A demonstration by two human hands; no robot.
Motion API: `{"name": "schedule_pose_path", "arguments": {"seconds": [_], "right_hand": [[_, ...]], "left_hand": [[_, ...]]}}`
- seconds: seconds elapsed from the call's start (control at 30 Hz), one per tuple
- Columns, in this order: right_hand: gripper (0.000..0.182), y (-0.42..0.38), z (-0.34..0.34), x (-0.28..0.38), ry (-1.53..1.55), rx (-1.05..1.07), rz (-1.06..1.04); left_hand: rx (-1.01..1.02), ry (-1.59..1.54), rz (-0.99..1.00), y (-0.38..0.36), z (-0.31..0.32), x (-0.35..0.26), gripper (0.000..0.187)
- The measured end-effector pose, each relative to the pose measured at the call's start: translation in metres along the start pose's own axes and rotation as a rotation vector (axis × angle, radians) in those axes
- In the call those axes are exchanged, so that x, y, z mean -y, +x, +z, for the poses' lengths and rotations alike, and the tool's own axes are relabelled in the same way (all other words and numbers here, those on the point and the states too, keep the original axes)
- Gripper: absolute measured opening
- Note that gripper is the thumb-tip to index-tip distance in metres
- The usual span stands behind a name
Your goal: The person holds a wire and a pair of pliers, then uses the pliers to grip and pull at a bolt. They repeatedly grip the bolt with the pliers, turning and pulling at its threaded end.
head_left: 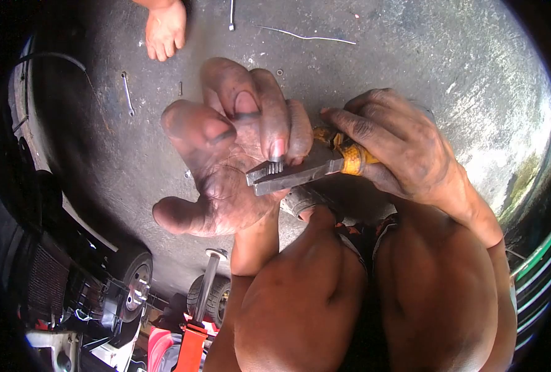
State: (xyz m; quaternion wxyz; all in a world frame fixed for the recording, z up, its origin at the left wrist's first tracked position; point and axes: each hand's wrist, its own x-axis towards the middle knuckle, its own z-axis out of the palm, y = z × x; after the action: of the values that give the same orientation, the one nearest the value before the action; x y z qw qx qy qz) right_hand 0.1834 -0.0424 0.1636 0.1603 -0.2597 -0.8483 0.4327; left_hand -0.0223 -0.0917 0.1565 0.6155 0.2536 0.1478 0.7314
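Note:
My right hand (pixel 406 142) is closed around the yellow handles of a pair of pliers (pixel 294 177). The metal jaws point left and are spread a little, with their toothed inner faces showing. They lie across the heel of my left palm in this view. My left hand (pixel 226 155) is palm up and smudged with dark grime, thumb stretched out and fingers loosely bent and apart. One bent fingertip comes right at the upper jaw. Nothing shows within the left hand besides the plier tips.
Another person's hand (pixel 165 31) hangs over the concrete floor (pixel 412 56) at top left. A wrench (pixel 128 94), a thin wire (pixel 306 36), a small nut (pixel 280 72) and a metal rod (pixel 232 15) lie there. Lower left are a wheel (pixel 136 285) and a red jack (pixel 192 347).

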Motion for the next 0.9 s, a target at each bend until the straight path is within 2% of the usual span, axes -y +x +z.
{"name": "schedule_pose_path", "arguments": {"seconds": [0.23, 0.33, 0.43, 0.9], "right_hand": [[0.064, 0.0012, 0.0004, -0.0010, 0.019, -0.005, -0.009], [0.053, 0.0028, 0.0010, -0.0020, -0.011, -0.033, -0.060], [0.065, 0.0011, 0.0012, -0.0013, 0.016, -0.023, -0.009], [0.063, 0.0004, 0.0010, -0.0006, 0.020, -0.024, -0.004]], "left_hand": [[0.002, 0.005, -0.004, 0.0002, -0.0025, -0.0012, 0.057], [-0.014, -0.008, 0.001, -0.0001, -0.0020, -0.0006, 0.058], [-0.023, -0.012, 0.007, 0.0003, -0.0020, 0.0000, 0.059], [-0.008, -0.001, 0.018, 0.0012, -0.0030, 0.0021, 0.060]]}}
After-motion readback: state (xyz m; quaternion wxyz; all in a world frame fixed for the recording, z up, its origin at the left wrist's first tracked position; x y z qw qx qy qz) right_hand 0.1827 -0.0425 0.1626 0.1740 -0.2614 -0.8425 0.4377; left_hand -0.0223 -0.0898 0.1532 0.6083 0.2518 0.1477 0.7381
